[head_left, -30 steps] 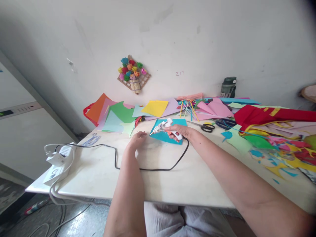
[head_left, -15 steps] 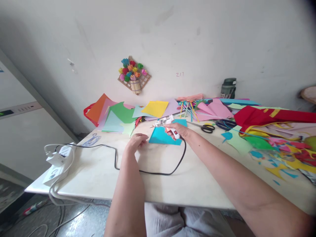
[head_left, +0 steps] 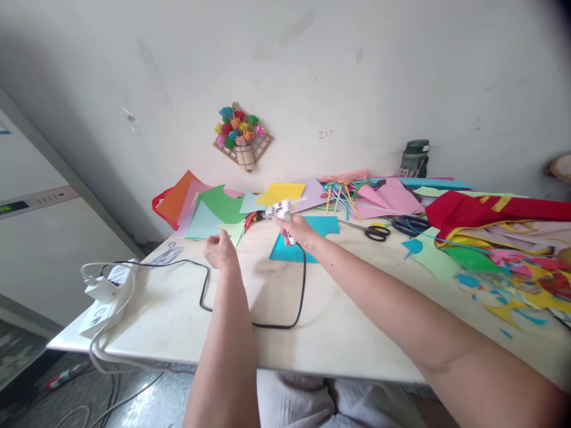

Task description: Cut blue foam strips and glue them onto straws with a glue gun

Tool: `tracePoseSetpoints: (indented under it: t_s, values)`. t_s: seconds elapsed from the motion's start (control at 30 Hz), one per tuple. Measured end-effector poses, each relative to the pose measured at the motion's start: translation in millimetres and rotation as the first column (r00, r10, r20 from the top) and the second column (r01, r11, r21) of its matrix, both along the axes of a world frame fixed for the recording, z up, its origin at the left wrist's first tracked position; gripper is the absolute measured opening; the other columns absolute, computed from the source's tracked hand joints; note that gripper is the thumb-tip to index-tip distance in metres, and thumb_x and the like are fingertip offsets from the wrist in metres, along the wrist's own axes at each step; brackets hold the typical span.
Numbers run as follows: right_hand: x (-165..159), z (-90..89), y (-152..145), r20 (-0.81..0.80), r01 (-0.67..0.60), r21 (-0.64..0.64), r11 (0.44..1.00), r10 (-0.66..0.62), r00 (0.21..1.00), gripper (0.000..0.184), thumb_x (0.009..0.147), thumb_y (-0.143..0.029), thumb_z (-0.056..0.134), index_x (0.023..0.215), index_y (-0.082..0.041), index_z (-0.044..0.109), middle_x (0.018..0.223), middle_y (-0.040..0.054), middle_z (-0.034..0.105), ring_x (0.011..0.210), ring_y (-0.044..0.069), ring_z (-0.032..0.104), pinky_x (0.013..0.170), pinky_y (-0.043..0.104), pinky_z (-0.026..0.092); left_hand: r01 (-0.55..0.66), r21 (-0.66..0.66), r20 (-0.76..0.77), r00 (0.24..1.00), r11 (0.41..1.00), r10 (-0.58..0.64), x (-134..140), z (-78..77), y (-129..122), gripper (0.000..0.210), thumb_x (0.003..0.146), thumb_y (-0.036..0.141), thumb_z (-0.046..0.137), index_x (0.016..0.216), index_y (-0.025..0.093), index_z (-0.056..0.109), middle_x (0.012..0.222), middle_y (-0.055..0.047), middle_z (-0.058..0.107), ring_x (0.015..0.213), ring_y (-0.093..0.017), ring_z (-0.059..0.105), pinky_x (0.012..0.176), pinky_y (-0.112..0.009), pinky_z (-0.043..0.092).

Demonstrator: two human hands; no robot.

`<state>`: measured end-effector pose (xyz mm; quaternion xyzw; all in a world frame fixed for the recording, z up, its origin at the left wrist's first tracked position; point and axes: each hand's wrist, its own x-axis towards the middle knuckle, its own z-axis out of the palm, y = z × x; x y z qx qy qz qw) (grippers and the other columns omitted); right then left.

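Note:
My right hand [head_left: 298,230] is wrapped around a white hot glue gun [head_left: 282,210], held above the table in front of me. Its black cord [head_left: 304,291] loops down over the tabletop. Beneath the gun lies a blue sheet of paper [head_left: 323,224], partly covered by my hand. To the left, my left hand [head_left: 219,251] is raised with thumb and fingers pinched together. Whatever may be between those fingertips is too small to make out. Pale green paper [head_left: 235,233] lies just behind my left hand.
A white power strip [head_left: 103,303] with plugs sits at the table's left end. Black-handled scissors [head_left: 377,232] lie right of the blue sheet. Coloured paper and scraps [head_left: 508,297] cover the right side. A dark bottle [head_left: 414,159] stands by the wall.
My right hand has moved left with the glue gun, whose nozzle now points more away from me. My left hand has shifted left, and its fingers have closed into a pinch.

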<state>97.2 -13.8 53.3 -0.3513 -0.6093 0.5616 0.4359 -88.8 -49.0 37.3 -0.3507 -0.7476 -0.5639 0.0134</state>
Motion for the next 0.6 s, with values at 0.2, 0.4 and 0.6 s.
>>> tracePoseSetpoints:
  t_s: [0.2, 0.4, 0.6]
  values:
    - [-44, -14.7, -8, 0.378, -0.072, 0.197, 0.978, -0.008, 0.926, 0.024, 0.074, -0.023, 0.043, 0.097, -0.018, 0.047, 0.071, 0.0019, 0.056, 0.058, 0.013, 0.054, 0.050, 0.022, 0.043, -0.319, 0.485, 0.076, 0.943, 0.814, 0.324, -7, 46.7, -14, 0.017, 0.070, 0.037, 0.046, 0.070, 0.020, 0.045, 0.072, 0.000, 0.051, 0.072, -0.015, 0.051, 0.075, -0.031, 0.040]
    - [-83, -39.8, -21, 0.693, -0.039, 0.448, 0.893, -0.319, 0.646, 0.038, 0.073, -0.021, 0.045, 0.111, -0.015, 0.044, 0.106, 0.0141, 0.051, 0.093, 0.025, 0.053, 0.074, 0.032, 0.041, -0.219, 0.626, -0.007, 0.958, 0.748, 0.286, -8, 81.9, -24, 0.013, 0.074, 0.033, 0.045, 0.074, 0.020, 0.044, 0.078, 0.000, 0.049, 0.079, -0.015, 0.049, 0.080, -0.032, 0.038]
    - [-111, -41.6, -30, 0.706, 0.056, 0.402, 0.914, -0.349, 0.616, 0.041, 0.076, -0.017, 0.045, 0.116, -0.008, 0.040, 0.109, 0.0193, 0.049, 0.098, 0.025, 0.050, 0.079, 0.031, 0.039, -0.111, 0.626, -0.044, 0.983, 0.772, 0.177, 9, 83.1, -13, 0.017, 0.073, 0.036, 0.047, 0.074, 0.019, 0.043, 0.076, 0.001, 0.047, 0.075, -0.013, 0.049, 0.074, -0.029, 0.039]
